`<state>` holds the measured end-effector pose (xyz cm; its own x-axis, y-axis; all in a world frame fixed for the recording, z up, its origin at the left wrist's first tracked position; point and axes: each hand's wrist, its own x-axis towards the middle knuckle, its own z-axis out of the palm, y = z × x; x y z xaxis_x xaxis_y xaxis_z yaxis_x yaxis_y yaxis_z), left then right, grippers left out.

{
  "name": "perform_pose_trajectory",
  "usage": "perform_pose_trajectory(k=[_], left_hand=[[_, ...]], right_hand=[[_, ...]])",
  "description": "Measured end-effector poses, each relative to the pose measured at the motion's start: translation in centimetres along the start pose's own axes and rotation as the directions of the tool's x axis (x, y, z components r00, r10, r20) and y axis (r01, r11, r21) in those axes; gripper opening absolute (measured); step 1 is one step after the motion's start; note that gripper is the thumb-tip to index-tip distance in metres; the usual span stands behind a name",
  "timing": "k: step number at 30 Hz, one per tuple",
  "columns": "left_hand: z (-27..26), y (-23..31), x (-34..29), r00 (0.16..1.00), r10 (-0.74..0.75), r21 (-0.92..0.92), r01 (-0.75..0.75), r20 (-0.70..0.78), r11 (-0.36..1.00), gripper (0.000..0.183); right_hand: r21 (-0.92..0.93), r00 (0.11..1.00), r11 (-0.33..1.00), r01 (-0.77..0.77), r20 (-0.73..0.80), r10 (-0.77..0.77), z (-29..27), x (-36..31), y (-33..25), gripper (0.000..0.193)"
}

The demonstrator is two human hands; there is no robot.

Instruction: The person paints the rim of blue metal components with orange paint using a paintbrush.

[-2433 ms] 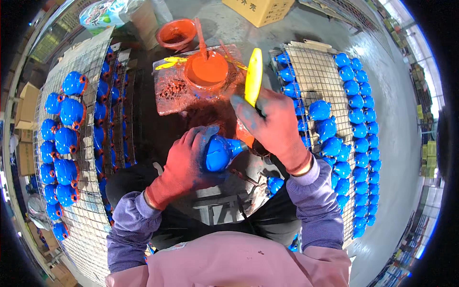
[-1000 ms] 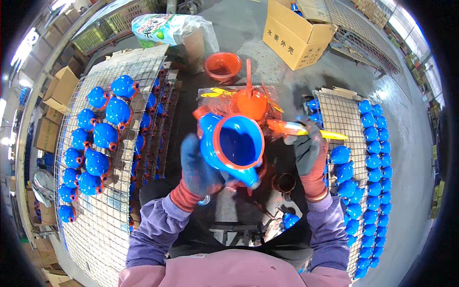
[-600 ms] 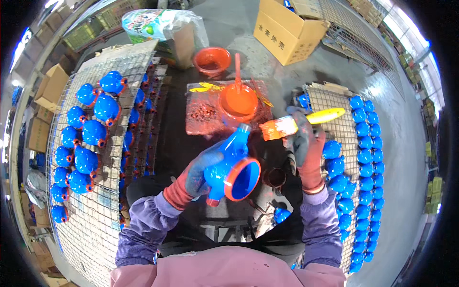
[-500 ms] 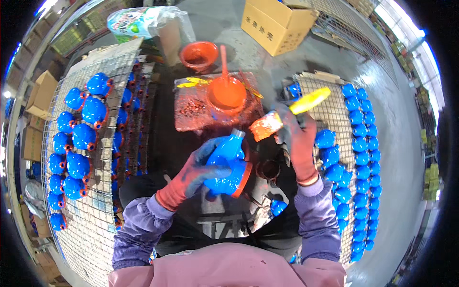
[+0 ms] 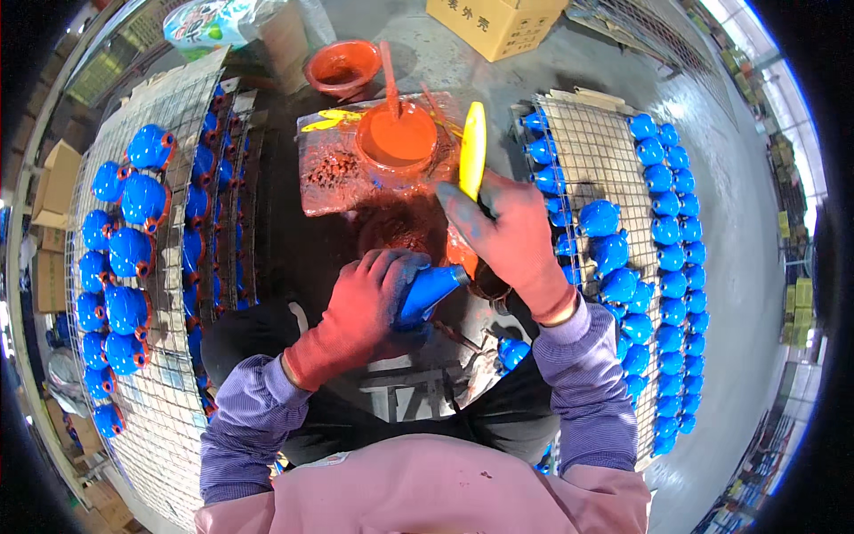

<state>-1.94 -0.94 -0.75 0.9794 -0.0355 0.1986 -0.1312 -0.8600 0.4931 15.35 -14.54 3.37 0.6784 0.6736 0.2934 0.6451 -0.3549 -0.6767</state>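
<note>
My left hand [image 5: 365,307], in a red glove with dark paint-stained fingers, is closed round a glossy blue metal casting [image 5: 431,292] above my lap. The casting's narrow neck points up to the right; much of its body is hidden by that hand. My right hand [image 5: 520,245], also gloved, grips a paintbrush [image 5: 473,151] by its yellow handle, which points upward. Orange-red bristles hang below the fingers, just beyond the casting's neck; whether they touch it I cannot tell.
Ahead, a pot of orange-red paint [image 5: 398,138] stands on a paint-crusted board [image 5: 325,191], with a red bowl [image 5: 342,69] behind. Wire-mesh racks [image 5: 169,392] of blue castings flank me on both sides. A cardboard box [image 5: 498,27] sits on the floor beyond.
My left hand has turned the casting, so its red-edged rim no longer shows. My right hand has come nearer to it, with the brush swung from sideways to bristles down. The view has shifted.
</note>
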Motion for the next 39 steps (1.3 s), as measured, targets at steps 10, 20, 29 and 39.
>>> perform_pose_trajectory(k=[10,20,29,39], left_hand=[[0.1,-0.9,0.4,0.982,-0.187,-0.181,0.177,-0.039,0.967,0.078],[-2.0,-0.5,0.8,0.881,-0.416,-0.967,0.254,0.227,0.011,0.067],[-2.7,-0.4,0.5,0.936,-0.016,-0.556,0.195,0.353,-0.808,0.067],[-2.0,-0.6,0.1,0.923,0.282,-0.473,0.377,0.261,-0.797,0.073]], right_hand=[[-0.275,0.759,0.729,0.627,0.003,-0.651,-1.8,-1.0,-2.4,0.032],[0.694,0.982,0.714,0.088,-0.183,0.056,0.1,-1.9,-1.4,0.019],[0.971,0.977,0.231,-0.067,0.017,0.211,1.7,-1.5,-0.7,0.041],[0.536,0.999,0.844,-0.019,-0.023,0.037,0.9,-2.2,1.3,0.047]])
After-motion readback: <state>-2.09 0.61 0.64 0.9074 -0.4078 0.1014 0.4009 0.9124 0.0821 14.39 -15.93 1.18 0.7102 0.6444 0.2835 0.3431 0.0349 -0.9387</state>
